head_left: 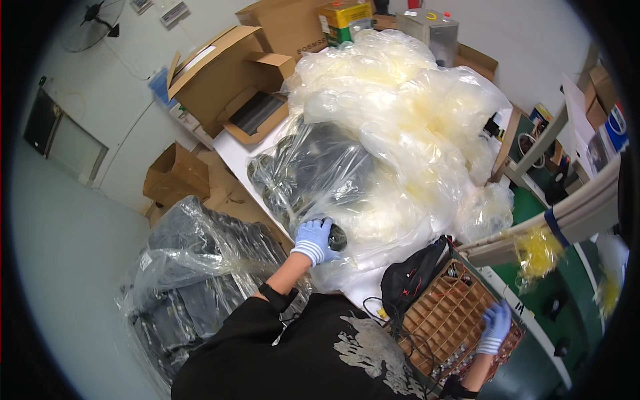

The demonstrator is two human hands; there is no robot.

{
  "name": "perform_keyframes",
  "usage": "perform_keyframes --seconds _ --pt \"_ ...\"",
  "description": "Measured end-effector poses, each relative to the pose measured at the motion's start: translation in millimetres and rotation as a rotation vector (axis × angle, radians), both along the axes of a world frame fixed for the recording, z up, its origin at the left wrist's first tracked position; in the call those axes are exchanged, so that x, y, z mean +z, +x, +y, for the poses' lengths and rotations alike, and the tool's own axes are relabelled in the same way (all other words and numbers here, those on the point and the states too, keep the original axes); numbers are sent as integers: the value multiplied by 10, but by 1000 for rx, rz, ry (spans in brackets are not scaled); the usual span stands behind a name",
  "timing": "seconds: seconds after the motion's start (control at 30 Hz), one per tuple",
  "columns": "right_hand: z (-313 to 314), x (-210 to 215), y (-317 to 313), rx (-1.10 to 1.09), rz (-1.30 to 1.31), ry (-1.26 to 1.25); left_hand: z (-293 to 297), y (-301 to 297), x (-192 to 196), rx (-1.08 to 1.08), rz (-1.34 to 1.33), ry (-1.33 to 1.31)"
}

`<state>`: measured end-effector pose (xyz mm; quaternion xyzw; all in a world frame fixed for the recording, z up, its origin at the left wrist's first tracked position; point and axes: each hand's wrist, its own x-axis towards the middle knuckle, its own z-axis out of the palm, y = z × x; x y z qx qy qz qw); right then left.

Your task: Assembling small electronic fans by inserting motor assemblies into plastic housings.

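My left hand (pixel 314 241), in a pale blue glove with a striped white cuff, is closed around a dark round part (pixel 338 238). That part sits at the near edge of a heap of clear plastic film (pixel 390 157). Under the film's left side show several dark, rounded pieces (pixel 333 160). My right hand (pixel 495 327), gloved alike, lies over the right edge of a brown tray (pixel 448 310) split into a grid of small cells. Its fingers look stretched out, with nothing seen in them. Small dark and metallic parts sit in some cells.
A black bag (pixel 412 277) with cables lies beside the grid tray. Dark wrapped goods (pixel 200 280) stand on my left. Open cartons (pixel 227 73) and a metal can (pixel 430 37) stand at the back of the white table (pixel 230 150). A curved rail (pixel 580 207) runs along the right.
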<state>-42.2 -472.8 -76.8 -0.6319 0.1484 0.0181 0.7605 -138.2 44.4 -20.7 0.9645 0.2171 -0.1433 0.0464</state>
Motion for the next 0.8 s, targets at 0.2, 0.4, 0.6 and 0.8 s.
perform_keyframes --seconds 0.2,0.4,0.6,0.8 --pt "1640 832 -633 784 -135 -337 -215 223 -18 -113 199 -238" --pt "2101 752 -892 1104 -472 -563 -525 -114 -187 2 51 14" --pt "2138 771 -1051 1179 -358 -590 -382 -602 -438 43 -267 -193" --pt "2241 638 -1148 1231 -364 -489 -186 -666 -405 9 -480 -50"
